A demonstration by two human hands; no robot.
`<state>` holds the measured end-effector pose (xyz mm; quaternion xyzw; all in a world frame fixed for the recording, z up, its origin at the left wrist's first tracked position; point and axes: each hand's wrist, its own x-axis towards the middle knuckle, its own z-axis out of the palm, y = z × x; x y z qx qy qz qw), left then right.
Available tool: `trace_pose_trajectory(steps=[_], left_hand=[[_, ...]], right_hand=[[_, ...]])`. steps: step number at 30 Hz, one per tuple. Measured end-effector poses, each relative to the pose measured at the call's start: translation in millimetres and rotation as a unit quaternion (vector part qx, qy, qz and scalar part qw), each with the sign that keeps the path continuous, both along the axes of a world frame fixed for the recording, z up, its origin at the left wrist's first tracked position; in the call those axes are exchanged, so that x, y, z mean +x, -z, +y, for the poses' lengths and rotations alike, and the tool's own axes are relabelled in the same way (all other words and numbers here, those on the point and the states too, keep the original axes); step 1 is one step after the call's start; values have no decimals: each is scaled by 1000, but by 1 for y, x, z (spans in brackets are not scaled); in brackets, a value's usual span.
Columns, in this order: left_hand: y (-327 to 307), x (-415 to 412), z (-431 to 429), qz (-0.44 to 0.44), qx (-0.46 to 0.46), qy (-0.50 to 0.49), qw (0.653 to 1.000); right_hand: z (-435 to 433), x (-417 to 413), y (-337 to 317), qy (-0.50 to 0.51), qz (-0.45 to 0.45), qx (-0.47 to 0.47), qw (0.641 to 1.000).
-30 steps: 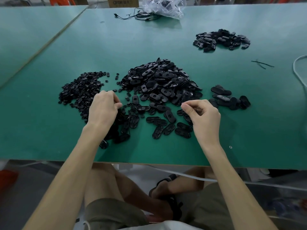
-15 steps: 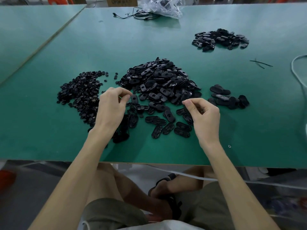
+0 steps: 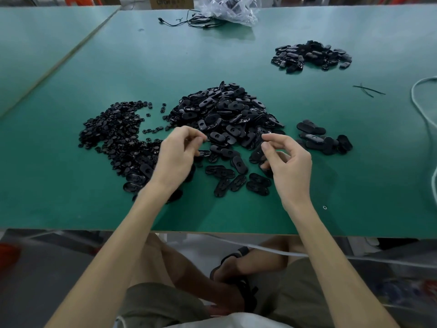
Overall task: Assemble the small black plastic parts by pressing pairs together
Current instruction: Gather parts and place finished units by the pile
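Piles across my green worktable

A heap of oval black plastic shells sat centre, small black plastic pieces left of it, a smaller oval cluster right, another pile far behind.

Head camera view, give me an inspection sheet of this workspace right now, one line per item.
Surface: green table, bare toward the near edge.
Job's things: central pile of oval parts; pile of smaller parts to its left; small group to its right; far pile.
Clutter: clear plastic bag; cardboard box; black scraps.
Grippers: left hand and right hand raised over the parts, fingers pinched; any held piece unclear.
Cables: black cable; white cable.
Surroundings: second green table.
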<state>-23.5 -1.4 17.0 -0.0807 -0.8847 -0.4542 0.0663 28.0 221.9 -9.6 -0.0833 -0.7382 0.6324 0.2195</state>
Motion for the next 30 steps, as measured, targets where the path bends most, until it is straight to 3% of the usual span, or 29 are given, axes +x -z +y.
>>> trace_pose_trajectory(steps=[7, 15, 30], left_hand=[[9, 12, 36, -21, 130, 81, 988], [19, 19, 47, 47, 159, 86, 982], [27, 15, 41, 1, 269, 96, 958]], right_hand=[[-1, 0, -1, -23, 17, 13, 999], [-1, 0, 0, -34, 4, -2, 999], [-5, 2, -3, -51, 0, -26, 998]])
